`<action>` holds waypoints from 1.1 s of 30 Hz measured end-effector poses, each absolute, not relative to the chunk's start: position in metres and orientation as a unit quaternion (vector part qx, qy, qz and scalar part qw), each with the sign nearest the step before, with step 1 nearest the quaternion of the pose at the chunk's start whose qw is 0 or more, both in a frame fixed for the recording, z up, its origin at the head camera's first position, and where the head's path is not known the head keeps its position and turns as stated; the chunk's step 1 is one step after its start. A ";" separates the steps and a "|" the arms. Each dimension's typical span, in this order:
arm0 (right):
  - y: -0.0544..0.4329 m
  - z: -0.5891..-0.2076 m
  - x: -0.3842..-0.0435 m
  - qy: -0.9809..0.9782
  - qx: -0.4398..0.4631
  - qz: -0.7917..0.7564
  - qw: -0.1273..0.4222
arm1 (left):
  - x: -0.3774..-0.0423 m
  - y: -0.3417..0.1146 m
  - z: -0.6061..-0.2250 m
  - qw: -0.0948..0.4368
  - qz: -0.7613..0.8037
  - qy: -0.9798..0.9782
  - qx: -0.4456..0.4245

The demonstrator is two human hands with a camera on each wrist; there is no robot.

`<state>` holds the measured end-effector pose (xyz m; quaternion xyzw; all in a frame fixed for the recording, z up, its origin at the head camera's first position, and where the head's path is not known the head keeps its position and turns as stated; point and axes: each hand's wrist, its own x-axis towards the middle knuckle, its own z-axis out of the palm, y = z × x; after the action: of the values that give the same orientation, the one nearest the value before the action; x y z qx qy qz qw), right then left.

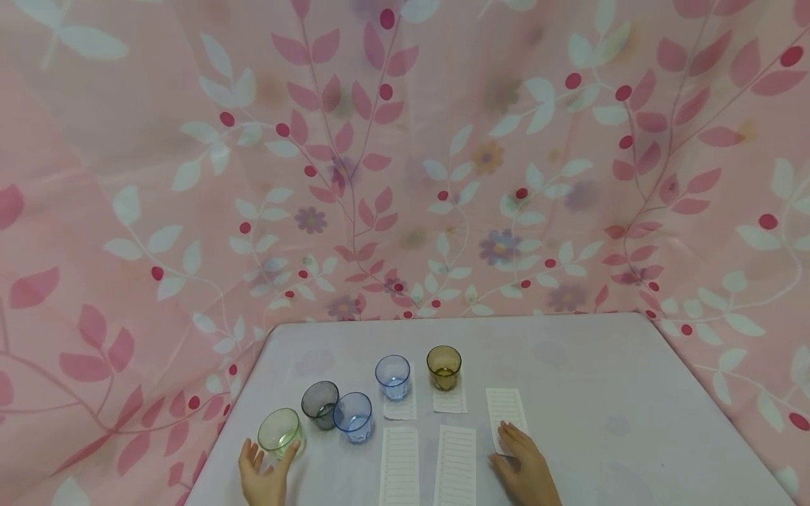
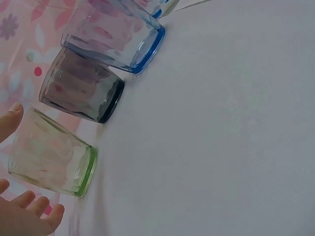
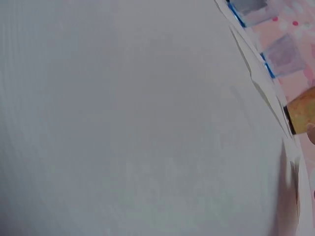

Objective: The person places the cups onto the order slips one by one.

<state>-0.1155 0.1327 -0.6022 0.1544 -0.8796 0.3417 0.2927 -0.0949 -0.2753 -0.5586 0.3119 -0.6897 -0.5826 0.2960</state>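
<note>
My left hand (image 1: 264, 483) is at the near left, beside a clear green glass (image 1: 279, 427). In the left wrist view, the thumb (image 2: 10, 122) and the spread fingers (image 2: 35, 209) lie on either side of that upright green glass, with nothing gripped. Close to it stand a grey glass (image 1: 320, 404) and a blue glass (image 1: 354, 416), one overlapping the other in the head view. Over to the right, my right hand (image 1: 526, 466) lies over the lower end of a printed paper strip (image 1: 504, 404), its fingers extended and holding no glass.
Farther back, another blue glass (image 1: 393, 378) and an amber glass (image 1: 444, 367) each stand on a paper strip. Two more strips, a left one (image 1: 399, 464) and a right one (image 1: 456, 464), lie nearer. A pink floral curtain (image 1: 411, 176) hangs behind the white-covered table (image 1: 607, 393).
</note>
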 end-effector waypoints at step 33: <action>0.021 -0.642 -0.111 -0.818 0.443 0.142 0.339 | -0.101 -0.280 -0.565 0.295 -0.535 -0.733 0.298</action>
<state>-0.1108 0.0214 -0.6417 0.4432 -0.8175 0.1425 0.3391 -0.1008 -0.2800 -0.5653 0.2982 -0.7334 -0.5348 0.2952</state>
